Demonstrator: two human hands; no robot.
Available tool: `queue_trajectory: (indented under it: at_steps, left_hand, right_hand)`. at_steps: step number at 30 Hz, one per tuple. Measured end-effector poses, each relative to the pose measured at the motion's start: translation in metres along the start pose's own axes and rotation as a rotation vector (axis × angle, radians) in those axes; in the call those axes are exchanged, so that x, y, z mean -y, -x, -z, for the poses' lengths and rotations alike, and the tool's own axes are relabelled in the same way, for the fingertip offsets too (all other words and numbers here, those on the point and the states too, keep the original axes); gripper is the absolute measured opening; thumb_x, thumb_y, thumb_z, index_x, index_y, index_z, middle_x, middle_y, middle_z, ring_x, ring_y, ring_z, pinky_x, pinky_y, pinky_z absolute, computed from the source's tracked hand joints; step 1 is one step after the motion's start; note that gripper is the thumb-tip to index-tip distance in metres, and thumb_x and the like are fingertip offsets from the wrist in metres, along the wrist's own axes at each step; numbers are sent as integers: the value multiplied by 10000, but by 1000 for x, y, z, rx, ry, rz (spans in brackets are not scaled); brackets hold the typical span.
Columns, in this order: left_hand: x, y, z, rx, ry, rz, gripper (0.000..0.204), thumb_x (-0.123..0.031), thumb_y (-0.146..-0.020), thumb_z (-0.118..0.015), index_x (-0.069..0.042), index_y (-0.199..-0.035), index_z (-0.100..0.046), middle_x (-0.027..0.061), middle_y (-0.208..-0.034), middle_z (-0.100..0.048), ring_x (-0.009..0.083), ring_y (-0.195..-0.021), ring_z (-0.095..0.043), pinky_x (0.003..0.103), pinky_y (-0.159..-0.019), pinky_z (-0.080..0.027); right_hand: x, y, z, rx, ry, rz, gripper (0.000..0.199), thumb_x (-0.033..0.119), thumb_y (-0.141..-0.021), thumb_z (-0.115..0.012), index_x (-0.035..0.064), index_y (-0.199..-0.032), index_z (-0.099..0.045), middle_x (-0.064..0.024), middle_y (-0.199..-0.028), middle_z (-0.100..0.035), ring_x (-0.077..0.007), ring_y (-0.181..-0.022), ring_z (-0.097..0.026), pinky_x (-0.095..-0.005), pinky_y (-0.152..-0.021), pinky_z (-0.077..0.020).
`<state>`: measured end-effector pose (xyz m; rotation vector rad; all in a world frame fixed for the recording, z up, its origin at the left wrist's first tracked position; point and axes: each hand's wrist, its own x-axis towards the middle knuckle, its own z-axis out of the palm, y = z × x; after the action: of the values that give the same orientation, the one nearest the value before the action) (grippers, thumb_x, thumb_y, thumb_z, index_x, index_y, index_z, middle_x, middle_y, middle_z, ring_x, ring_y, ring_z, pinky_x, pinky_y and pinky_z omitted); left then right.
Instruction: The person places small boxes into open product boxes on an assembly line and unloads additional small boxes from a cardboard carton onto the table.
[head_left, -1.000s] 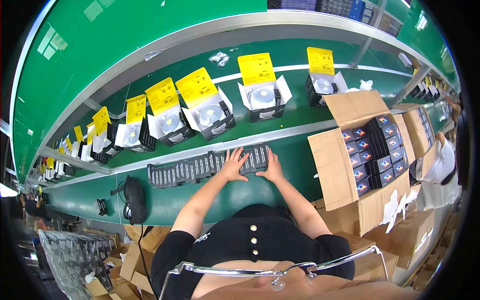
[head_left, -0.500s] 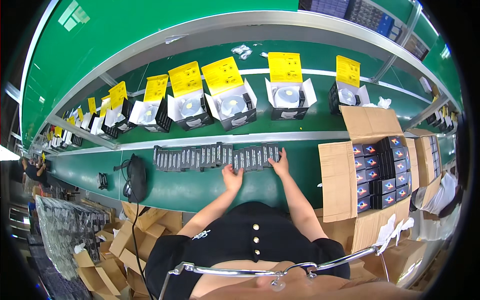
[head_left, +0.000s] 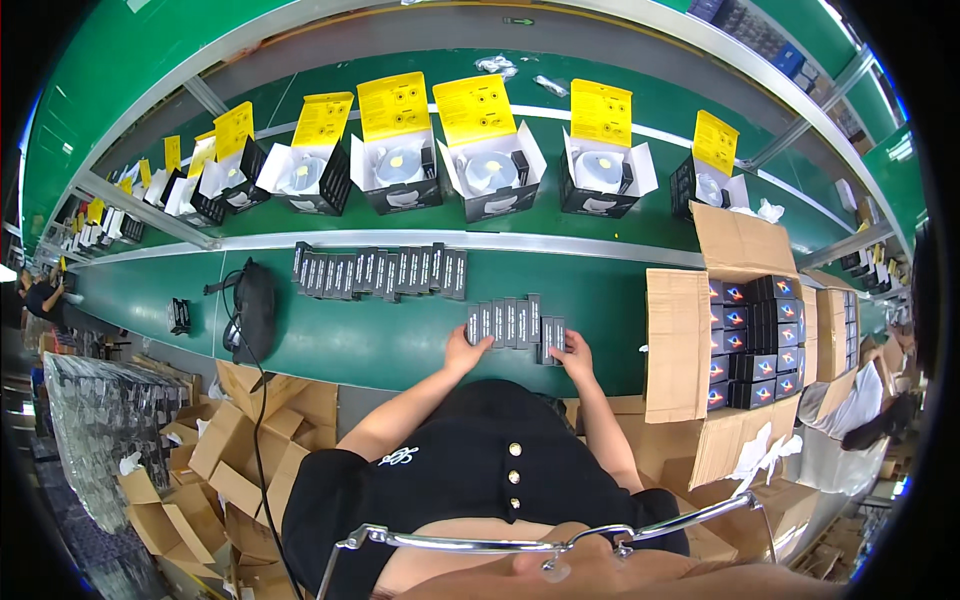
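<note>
A short row of small dark boxes (head_left: 505, 325) stands on the green bench between my two hands. My left hand (head_left: 466, 350) grips its left end, fingers against the outermost box. At the right end my right hand (head_left: 573, 357) holds a pair of small dark boxes (head_left: 552, 340), set slightly nearer me and a narrow gap away from the others. Farther off and to the left, a longer uneven row of the same small boxes (head_left: 380, 272) stands with nothing touching it.
Beyond a metal rail, open cartons with yellow lids (head_left: 492, 175) hold round white devices. An open cardboard box (head_left: 676, 345) at right contains stacked dark boxes. On the left lie a black bag (head_left: 255, 310) with a cable and a small dark stack (head_left: 178, 316). Empty cardboard boxes (head_left: 225, 450) crowd the floor.
The short row between my hands has come away from the longer row, toward me. Two boxes at its right end have parted slightly from the others. The whole view has shifted a little.
</note>
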<state>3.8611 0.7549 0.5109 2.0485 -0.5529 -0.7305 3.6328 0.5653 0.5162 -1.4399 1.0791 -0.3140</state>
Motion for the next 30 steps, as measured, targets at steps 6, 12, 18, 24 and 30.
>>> queue_trajectory:
  at_steps: [6,12,18,24,30]
  left_hand:
    - [-9,-5,21,-61,-119,-22,789,-453,-725,-807,37,-1280,-536,242,-1180,-605,398,-1111,-587,436,-957,-484]
    - [-28,1,52,96,-232,-97,801,-425,-723,-801,19,-1326,-516,215,-1186,-577,386,-1064,-564,438,-930,-481]
    - [-78,26,123,-41,-217,-346,793,-383,-744,-796,37,-1345,-494,201,-1104,-566,386,-1051,-557,438,-928,-469]
    - [-69,-33,243,-141,-225,-390,783,-406,-715,-802,44,-1295,-529,224,-1058,-595,392,-996,-601,440,-879,-500]
    - [-13,-102,349,-30,-391,-262,880,-492,-712,-793,57,-1335,-503,308,-1182,-610,422,-1110,-608,440,-936,-504]
  right_hand:
    - [16,-18,-32,-187,52,69,592,53,-814,-763,4,-1341,-498,-152,-1238,-624,-200,-984,-648,-320,-842,-533]
    - [23,20,-51,-168,-116,-17,646,37,-831,-744,48,-1398,-435,-104,-1311,-544,-196,-979,-629,-322,-830,-540]
    - [87,73,-83,-255,-246,111,630,-41,-838,-695,69,-1400,-431,-82,-1308,-548,-167,-1096,-568,-304,-924,-484]
    - [167,22,-176,-102,-120,296,698,60,-808,-768,53,-1417,-428,-144,-1370,-526,-237,-1119,-567,-355,-934,-499]
    - [179,-27,-299,138,-200,369,966,5,-739,-808,79,-1527,-253,-163,-1453,-454,-256,-1300,-474,-367,-1046,-432]
